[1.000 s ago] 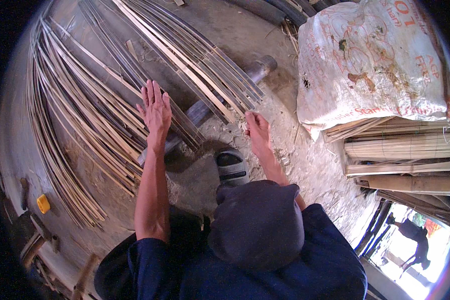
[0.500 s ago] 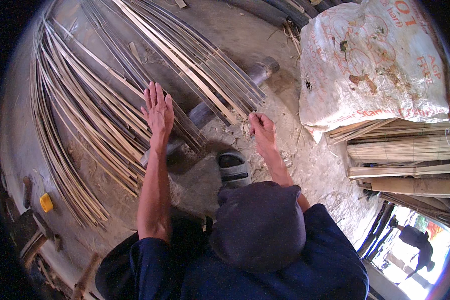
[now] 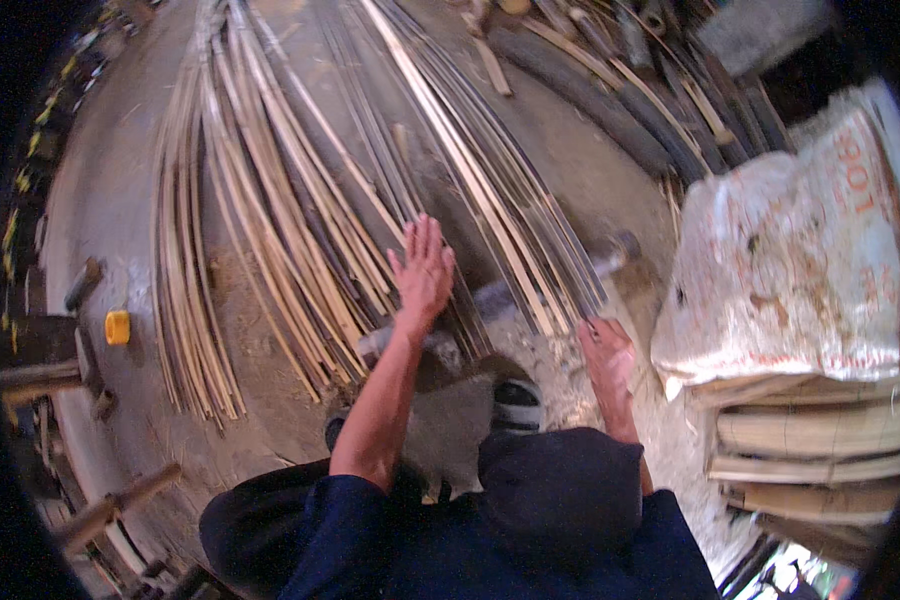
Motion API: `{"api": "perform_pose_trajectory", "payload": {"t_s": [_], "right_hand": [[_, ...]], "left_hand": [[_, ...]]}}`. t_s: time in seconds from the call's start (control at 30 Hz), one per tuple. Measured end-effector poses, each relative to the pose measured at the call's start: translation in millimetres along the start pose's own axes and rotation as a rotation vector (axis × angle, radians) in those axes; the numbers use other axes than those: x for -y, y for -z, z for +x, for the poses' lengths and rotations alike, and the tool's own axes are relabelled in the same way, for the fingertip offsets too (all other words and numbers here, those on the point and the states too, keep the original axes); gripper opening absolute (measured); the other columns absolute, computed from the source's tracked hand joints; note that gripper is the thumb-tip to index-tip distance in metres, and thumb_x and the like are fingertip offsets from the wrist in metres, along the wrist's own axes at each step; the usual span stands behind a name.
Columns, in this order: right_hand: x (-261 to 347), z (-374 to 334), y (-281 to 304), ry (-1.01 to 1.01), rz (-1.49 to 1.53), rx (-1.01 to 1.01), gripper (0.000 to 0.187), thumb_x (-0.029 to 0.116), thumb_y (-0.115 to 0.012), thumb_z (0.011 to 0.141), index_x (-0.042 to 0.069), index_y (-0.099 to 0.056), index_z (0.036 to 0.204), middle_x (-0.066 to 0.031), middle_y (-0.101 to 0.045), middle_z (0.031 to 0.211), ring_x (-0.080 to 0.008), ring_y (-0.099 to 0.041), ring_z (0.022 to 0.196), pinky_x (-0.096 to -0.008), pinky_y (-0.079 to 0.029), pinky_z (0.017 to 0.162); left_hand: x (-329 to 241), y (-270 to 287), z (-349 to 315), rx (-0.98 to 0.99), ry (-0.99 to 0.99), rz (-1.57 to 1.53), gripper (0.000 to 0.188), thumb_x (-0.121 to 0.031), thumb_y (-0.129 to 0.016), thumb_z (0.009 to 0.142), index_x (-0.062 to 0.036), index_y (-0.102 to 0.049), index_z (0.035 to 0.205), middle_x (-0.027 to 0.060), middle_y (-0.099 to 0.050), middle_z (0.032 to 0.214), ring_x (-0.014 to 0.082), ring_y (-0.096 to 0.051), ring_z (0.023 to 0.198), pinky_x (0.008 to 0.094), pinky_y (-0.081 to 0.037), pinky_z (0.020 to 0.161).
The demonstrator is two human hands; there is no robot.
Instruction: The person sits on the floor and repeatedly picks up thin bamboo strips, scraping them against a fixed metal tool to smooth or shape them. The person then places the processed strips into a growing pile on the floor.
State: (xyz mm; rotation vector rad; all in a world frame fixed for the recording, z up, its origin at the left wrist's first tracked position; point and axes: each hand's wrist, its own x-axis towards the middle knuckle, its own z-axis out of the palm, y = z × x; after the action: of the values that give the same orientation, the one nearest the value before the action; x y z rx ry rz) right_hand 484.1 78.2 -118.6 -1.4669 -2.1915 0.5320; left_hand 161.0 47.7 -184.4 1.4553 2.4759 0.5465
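Long split bamboo strips (image 3: pixel 270 215) fan out over the floor in several groups. My left hand (image 3: pixel 425 275) lies flat, palm down, with its fingers stretched over a narrow group of dark strips (image 3: pixel 375 135). Closed at the near end of the right-hand strips (image 3: pixel 510 200) is my right hand (image 3: pixel 608 355), its fingertips pinched at the end of a bamboo strip. Its palm side is hidden. A round log (image 3: pixel 500 298) lies crosswise under the strips' near ends, between and beyond my hands.
A large white sack (image 3: pixel 770 270) rests on stacked bamboo bundles (image 3: pixel 820 425) at the right. Thick dark poles (image 3: pixel 580 100) lie at the back right. On the left floor are a small yellow object (image 3: pixel 117 327) and wooden-handled tools (image 3: pixel 40 378). My sandalled foot (image 3: pixel 517 405) is close in front.
The whole view has swung, so the scene sits farther right and lower. My left hand stays flat on the dark strips, and my right hand stays closed at the right-hand strips' ends.
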Motion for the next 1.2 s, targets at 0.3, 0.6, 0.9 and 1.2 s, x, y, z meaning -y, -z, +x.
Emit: {"api": "perform_pose_trajectory", "payload": {"t_s": [0.3, 0.6, 0.9, 1.2], "right_hand": [[16.5, 60.9, -28.5, 0.106, -0.017, 0.16, 0.027, 0.018, -0.069, 0.087, 0.006, -0.061, 0.109, -0.0167, -0.068, 0.088, -0.0346, -0.067, 0.08, -0.0419, -0.054, 0.072], [-12.6, 27.6, 1.4, -0.246, 0.028, 0.193, 0.02, 0.026, -0.066, 0.09, 0.008, -0.069, 0.098, -0.0151, -0.072, 0.091, -0.0322, -0.071, 0.084, -0.0398, -0.056, 0.073], [-15.6, 12.5, -16.1, -0.243, 0.139, 0.107, 0.019, 0.02, -0.073, 0.083, 0.005, -0.067, 0.094, -0.0148, -0.072, 0.085, -0.0291, -0.071, 0.078, -0.0388, -0.056, 0.071], [21.9, 28.1, 21.6, -0.244, 0.361, 0.26, 0.019, 0.019, -0.07, 0.086, 0.002, -0.065, 0.093, -0.0045, -0.061, 0.071, -0.0143, -0.056, 0.064, -0.0311, -0.047, 0.061]], "left_hand": [[-5.7, -4.7, 3.0, -0.09, -0.124, 0.066, 0.057, -0.034, -0.042, 0.103, -0.0107, -0.028, 0.154, 0.0077, -0.019, 0.163, 0.0298, -0.016, 0.151, 0.0635, -0.009, 0.116], [-8.2, -10.4, 8.1, -0.039, -0.08, 0.026, 0.056, -0.035, -0.043, 0.103, -0.0136, -0.032, 0.153, 0.0056, -0.02, 0.163, 0.0302, -0.016, 0.151, 0.0643, -0.01, 0.116], [-6.3, -11.0, 10.5, -0.068, -0.096, 0.023, 0.054, -0.034, -0.047, 0.101, -0.0146, -0.037, 0.151, 0.006, -0.026, 0.161, 0.0305, -0.021, 0.149, 0.0676, -0.016, 0.113], [-41.2, 5.8, 8.0, -0.202, -0.22, 0.057, 0.062, -0.029, -0.055, 0.094, -0.002, -0.037, 0.147, 0.0172, -0.031, 0.156, 0.0341, -0.028, 0.145, 0.0593, -0.016, 0.116]]}}
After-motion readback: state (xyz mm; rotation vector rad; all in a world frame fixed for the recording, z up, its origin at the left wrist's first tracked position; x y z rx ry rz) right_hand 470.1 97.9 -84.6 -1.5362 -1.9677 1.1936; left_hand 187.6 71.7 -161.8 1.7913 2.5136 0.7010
